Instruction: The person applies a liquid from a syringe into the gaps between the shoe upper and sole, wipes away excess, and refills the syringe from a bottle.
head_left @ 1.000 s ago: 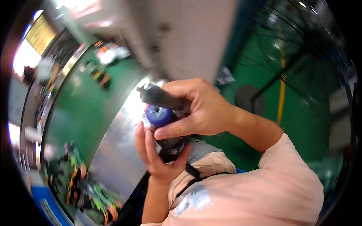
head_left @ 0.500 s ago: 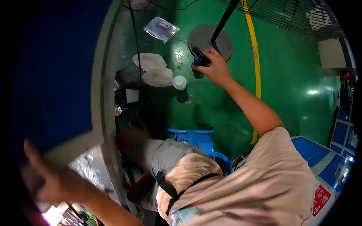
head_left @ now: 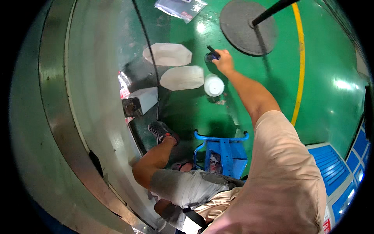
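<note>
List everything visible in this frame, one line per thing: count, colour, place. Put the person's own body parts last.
Dark tool: one, black and blue, in the right hand, low near the floor.
White cup: one, white, on the floor beside the right forearm.
Flat octagonal pieces: two, pale grey, on the floor by the table edge.
Round base with pole: one, dark grey, on the floor beyond the hand.
Plastic packet: one, clear, floor at top.
Stool: one, blue, under the person.
Metal table: one, silver, left.
Floor: green, with a yellow line.
Right hand: reaching down, holding the tool.
Shoe: one, dark, on the floor.
Left hand: not in view.
</note>
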Motion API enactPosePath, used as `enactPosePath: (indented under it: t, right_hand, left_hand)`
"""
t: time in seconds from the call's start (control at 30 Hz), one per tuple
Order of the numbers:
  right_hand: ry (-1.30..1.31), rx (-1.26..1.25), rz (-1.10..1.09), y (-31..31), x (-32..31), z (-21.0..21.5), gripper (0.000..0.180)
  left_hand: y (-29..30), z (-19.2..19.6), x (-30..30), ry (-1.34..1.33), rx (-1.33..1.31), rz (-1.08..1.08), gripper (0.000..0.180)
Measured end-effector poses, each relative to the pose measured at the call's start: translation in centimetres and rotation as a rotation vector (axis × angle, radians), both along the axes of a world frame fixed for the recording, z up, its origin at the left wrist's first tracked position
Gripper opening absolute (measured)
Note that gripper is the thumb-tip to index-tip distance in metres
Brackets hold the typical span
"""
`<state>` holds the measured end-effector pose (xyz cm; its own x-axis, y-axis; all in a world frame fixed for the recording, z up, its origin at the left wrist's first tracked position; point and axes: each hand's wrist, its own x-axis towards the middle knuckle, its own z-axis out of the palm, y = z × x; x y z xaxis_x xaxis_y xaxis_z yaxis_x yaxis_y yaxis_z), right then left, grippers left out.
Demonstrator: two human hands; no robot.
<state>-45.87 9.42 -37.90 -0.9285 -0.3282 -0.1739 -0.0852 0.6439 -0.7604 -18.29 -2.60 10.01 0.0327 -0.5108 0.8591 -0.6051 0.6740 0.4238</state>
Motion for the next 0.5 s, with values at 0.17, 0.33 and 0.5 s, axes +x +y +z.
enactPosePath:
  t: [0.17,0.33,0.5]
  right_hand:
    - [-0.061,0.124,0.086,-2.0,-1.2,-0.5,0.047]
    - [0.000,0.096,0.041,-0.9,-6.4,-0.3,0.043]
    - [-0.153,-0.375,-0.188,1.1,-8.4,4.4,0.038]
  left_hand:
    - [1.3,0.4,-0.2,-0.030,-0.009,0.064,0.051]
    - [3.9,1.9,0.5,0.009,-0.018,0.084,0.046]
    - [1.5,0.4,0.9,-0.206,-0.106,-0.263,0.047]
